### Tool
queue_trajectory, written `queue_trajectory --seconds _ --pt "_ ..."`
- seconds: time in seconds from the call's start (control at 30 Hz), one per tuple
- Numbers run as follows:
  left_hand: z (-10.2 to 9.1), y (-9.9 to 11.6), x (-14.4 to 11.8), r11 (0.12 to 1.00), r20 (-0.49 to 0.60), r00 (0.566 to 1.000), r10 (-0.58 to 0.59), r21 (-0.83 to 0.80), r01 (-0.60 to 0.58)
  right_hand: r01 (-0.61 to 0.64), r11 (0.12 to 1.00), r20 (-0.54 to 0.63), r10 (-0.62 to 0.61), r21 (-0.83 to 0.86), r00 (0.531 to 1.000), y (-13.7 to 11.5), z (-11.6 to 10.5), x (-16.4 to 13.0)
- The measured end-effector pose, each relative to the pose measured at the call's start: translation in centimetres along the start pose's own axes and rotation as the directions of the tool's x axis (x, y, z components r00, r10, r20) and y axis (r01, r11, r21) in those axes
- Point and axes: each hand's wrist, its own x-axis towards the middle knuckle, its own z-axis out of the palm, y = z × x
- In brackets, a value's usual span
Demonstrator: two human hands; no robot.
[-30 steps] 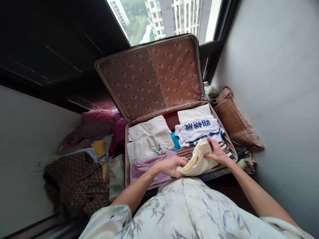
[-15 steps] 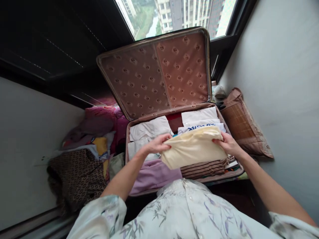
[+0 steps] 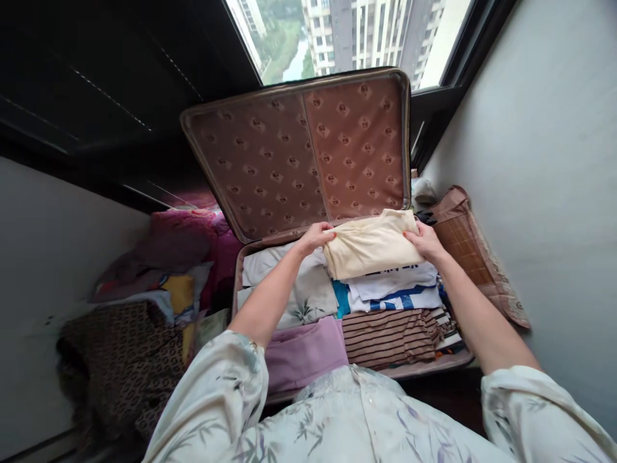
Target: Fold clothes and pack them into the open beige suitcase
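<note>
A folded cream garment (image 3: 373, 247) is stretched between my two hands, over the back right part of an open suitcase (image 3: 409, 371). My left hand (image 3: 315, 238) pinches its left end, and my right hand (image 3: 427, 241) grips its right end. Below it lie white clothes with blue print (image 3: 398, 283). Nearer me are a brown striped garment (image 3: 385, 337) and a folded lilac garment (image 3: 306, 354). White folded clothes (image 3: 301, 292), one with a leaf print, fill the left side. The cream garment hides what lies at the back right.
The suitcase lid (image 3: 299, 154) stands raised against the window. Piled clothes (image 3: 178, 289) and a dark patterned garment (image 3: 120, 366) lie to the left. A brown cushion-like item (image 3: 472, 251) leans by the right wall (image 3: 554, 161).
Both hands have carried the cream garment away from me toward the lid side. The striped garment and the blue-printed white clothes now show more.
</note>
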Motion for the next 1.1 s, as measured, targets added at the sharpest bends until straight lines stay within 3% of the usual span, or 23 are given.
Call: queue_trajectory --seconds 0.07,0.1,0.17,0.23,0.3,0.37,0.47,0.53,0.63,0.77,0.83,0.93,1.03,1.1 --pt "0.6 0.5 0.2 0.983 -0.169 0.986 0.004 0.184 0.027 -0.015 0.975 -0.092 -0.005 -0.222 0.996 -0.3 -0.6 -0.6" --pt "1.3 0.8 0.0 0.953 -0.285 0.957 0.049 0.299 0.041 -0.013 0.934 -0.151 -0.044 -0.356 0.988 -0.6 -0.6 -1.1" --pt "3.5 1.4 -0.9 0.859 -0.4 0.887 0.233 0.512 0.005 0.044 0.81 -0.209 -0.203 -0.585 0.957 -1.4 0.3 -2.3" --pt "6.6 1.6 -2.3 0.733 -0.294 0.856 0.425 0.667 -0.135 0.173 0.671 -0.14 -0.386 -0.721 0.912 -1.9 2.0 -3.5" --pt "10.0 1.2 -3.6 0.619 -0.107 0.853 0.511 0.735 -0.278 0.298 0.55 -0.014 -0.492 -0.78 0.87 -1.6 3.6 -4.3" --pt "12.8 0.2 -4.4 0.575 0.022 0.869 0.495 0.741 -0.347 0.357 0.483 0.076 -0.508 -0.8 0.858 -0.4 4.9 -4.3" --pt "15.4 -1.9 -4.2 0.611 0.11 0.914 0.391 0.712 -0.347 0.304 0.498 0.098 -0.396 -0.812 0.913 2.6 5.8 -3.8" --pt "16.2 -3.1 -3.7 0.639 0.127 0.924 0.36 0.688 -0.343 0.24 0.52 0.087 -0.301 -0.82 0.95 4.2 6.1 -3.5" --pt "16.4 -3.8 -2.7 0.672 0.124 0.923 0.364 0.651 -0.352 0.203 0.527 0.09 -0.231 -0.825 0.969 4.9 6.3 -3.2" --pt "15.9 -2.5 -2.1 0.703 0.168 0.939 0.301 0.626 -0.338 0.205 0.527 0.115 -0.199 -0.825 0.973 3.4 5.9 -3.0" --pt "15.3 -1.8 -2.9 0.73 0.202 0.945 0.257 0.601 -0.327 0.188 0.523 0.106 -0.183 -0.831 0.978 2.2 5.6 -3.7" --pt "14.0 -2.2 -7.5 0.752 0.162 0.937 0.311 0.56 -0.347 0.201 0.504 0.083 -0.246 -0.84 0.966 0.8 5.5 -6.7" --pt "12.8 -5.5 -16.0 0.758 0.024 0.919 0.394 0.557 -0.34 0.328 0.463 0.158 -0.369 -0.824 0.916 1.3 6.5 -11.7" --pt "12.1 -8.6 -22.5 0.8 -0.069 0.93 0.362 0.535 -0.272 0.401 0.448 0.22 -0.403 -0.799 0.888 2.8 7.3 -14.7"
